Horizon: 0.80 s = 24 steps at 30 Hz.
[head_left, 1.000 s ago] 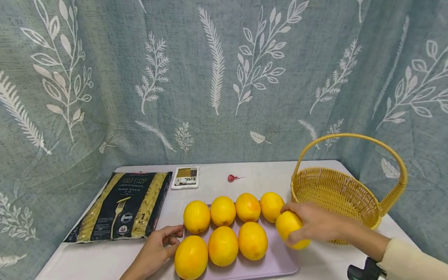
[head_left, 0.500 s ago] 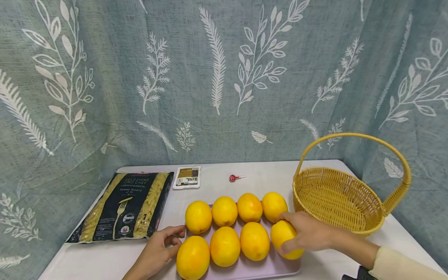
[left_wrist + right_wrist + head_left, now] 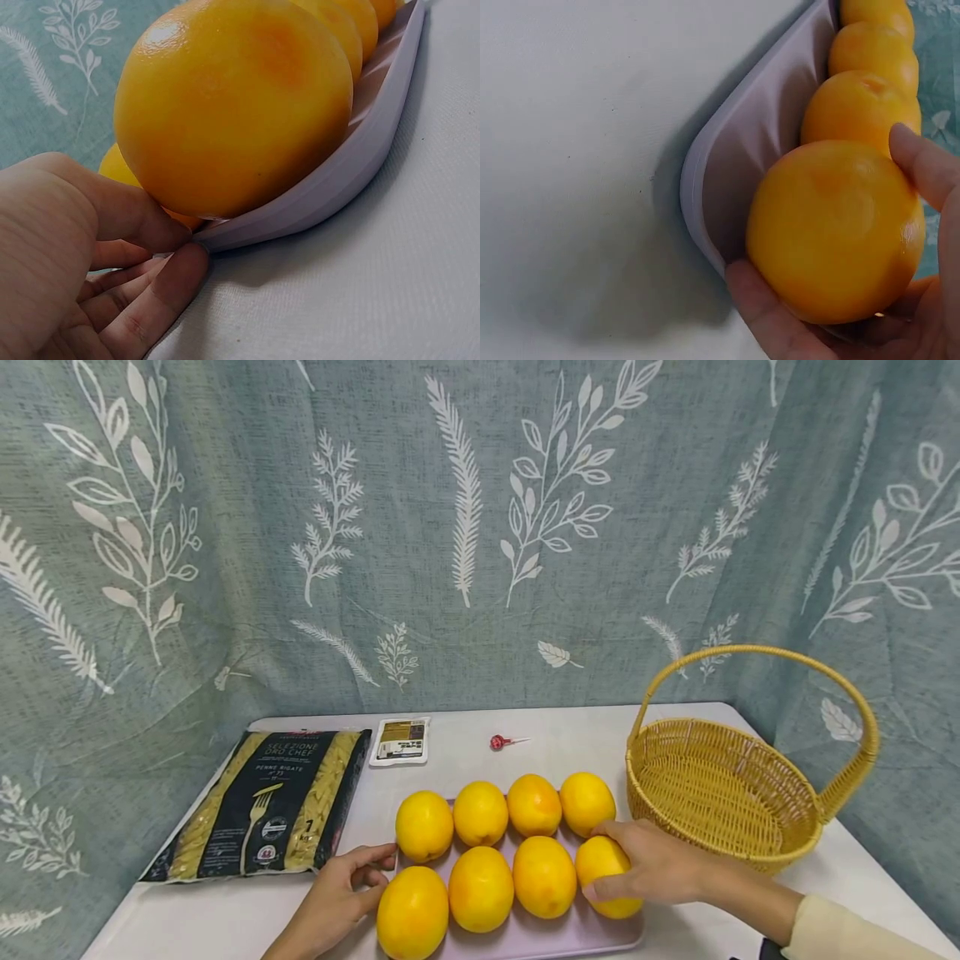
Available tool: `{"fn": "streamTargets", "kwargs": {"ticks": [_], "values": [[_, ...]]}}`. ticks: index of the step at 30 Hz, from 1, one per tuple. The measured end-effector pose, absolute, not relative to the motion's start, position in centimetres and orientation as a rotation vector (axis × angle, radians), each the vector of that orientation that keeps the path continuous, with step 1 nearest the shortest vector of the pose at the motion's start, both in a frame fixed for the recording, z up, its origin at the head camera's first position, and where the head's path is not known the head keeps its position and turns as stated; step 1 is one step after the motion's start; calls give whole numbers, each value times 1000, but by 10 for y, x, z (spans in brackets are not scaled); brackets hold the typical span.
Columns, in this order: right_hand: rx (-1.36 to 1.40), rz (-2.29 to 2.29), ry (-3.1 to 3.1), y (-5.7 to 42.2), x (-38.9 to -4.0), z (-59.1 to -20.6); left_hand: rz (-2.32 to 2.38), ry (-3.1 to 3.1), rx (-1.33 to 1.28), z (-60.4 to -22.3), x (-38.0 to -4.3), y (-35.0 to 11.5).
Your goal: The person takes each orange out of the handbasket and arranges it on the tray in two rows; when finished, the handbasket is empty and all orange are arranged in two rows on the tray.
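Yellow oranges (image 3: 480,890) stand in two rows on a shallow lilac tray (image 3: 617,933). At the tray's right end, my right hand (image 3: 652,864) grips the front-row orange (image 3: 603,868), its fingers and thumb around the fruit. The right wrist view has this orange (image 3: 832,232) at the tray's corner, against the one beside it. My left hand (image 3: 337,893) is at the tray's left end. In the left wrist view its thumb and fingers pinch the tray's rim (image 3: 330,195), right under a large orange (image 3: 240,105).
A wicker basket (image 3: 701,814) with a tall handle stands to the right, behind my right forearm. A bag of penne pasta (image 3: 262,802) lies at the left. Behind the tray are a small flat packet (image 3: 401,741) and a red lollipop (image 3: 498,742). A patterned curtain (image 3: 480,543) hangs behind the table.
My right hand has brought its orange left and slightly down, into the front row's right end. My left hand keeps its place at the tray's left end.
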State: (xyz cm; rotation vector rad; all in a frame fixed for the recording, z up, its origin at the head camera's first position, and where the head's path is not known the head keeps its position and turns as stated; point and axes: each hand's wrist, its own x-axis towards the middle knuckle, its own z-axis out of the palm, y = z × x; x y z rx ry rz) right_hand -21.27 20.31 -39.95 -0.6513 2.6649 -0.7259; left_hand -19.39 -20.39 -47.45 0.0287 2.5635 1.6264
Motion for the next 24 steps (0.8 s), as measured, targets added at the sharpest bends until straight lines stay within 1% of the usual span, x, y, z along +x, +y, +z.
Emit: {"fn": "streamTargets", "kwargs": {"ticks": [11, 17, 24], "values": [[-693, -708, 2720, 203, -212, -403, 1614, 2594, -22, -473, -193, -202], [-726, -755, 2761, 204, -210, -404, 1555, 2674, 30, -469, -192, -200], [-654, -779, 2881, 202, -206, -414, 1517, 2718, 65, -466, -194, -199]]}}
